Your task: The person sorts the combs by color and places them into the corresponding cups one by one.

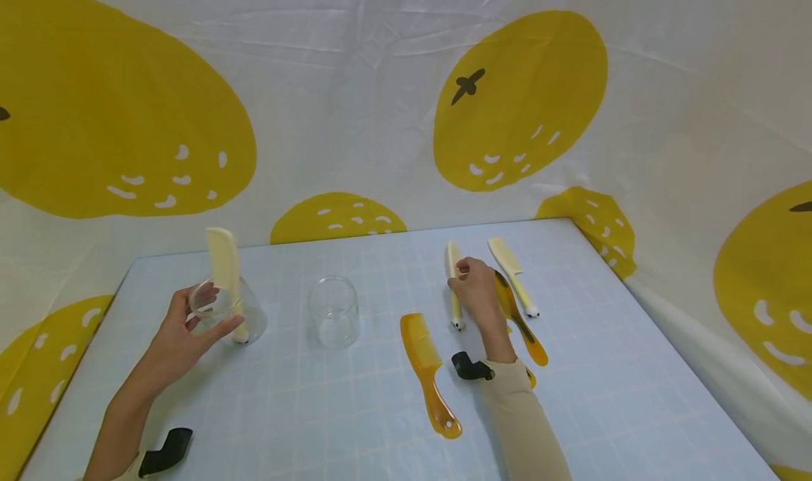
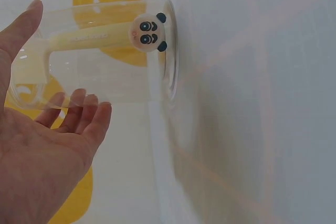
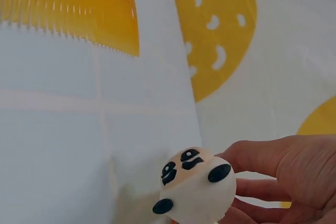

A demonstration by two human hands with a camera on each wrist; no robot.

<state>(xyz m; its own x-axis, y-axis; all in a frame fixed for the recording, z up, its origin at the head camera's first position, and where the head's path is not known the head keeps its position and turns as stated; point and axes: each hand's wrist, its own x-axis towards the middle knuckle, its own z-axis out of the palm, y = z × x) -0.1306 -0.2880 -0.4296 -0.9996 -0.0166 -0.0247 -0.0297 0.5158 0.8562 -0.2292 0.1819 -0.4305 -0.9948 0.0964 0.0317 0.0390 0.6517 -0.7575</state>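
My left hand (image 1: pixel 180 340) holds a clear glass cup (image 2: pixel 105 85) round its side, thumb on one side and fingers on the other. Inside the cup stands a cream comb (image 1: pixel 223 259), its panda-head end (image 2: pixel 148 32) down by the cup's base and its toothed part rising past the rim. At the right of the table, my right hand (image 1: pixel 478 294) pinches a second cream comb (image 1: pixel 456 305) between thumb and fingers. That comb's panda-head end (image 3: pixel 197 182) points toward the wrist camera and covers part of the fingers.
Another clear glass cup (image 1: pixel 333 315) stands mid-table. An amber comb (image 1: pixel 423 368) lies left of my right forearm. Right of that hand lie a cream comb (image 1: pixel 514 273) and a darker amber comb (image 1: pixel 521 319). More amber shows partly hidden by the right sleeve (image 1: pixel 523 410).
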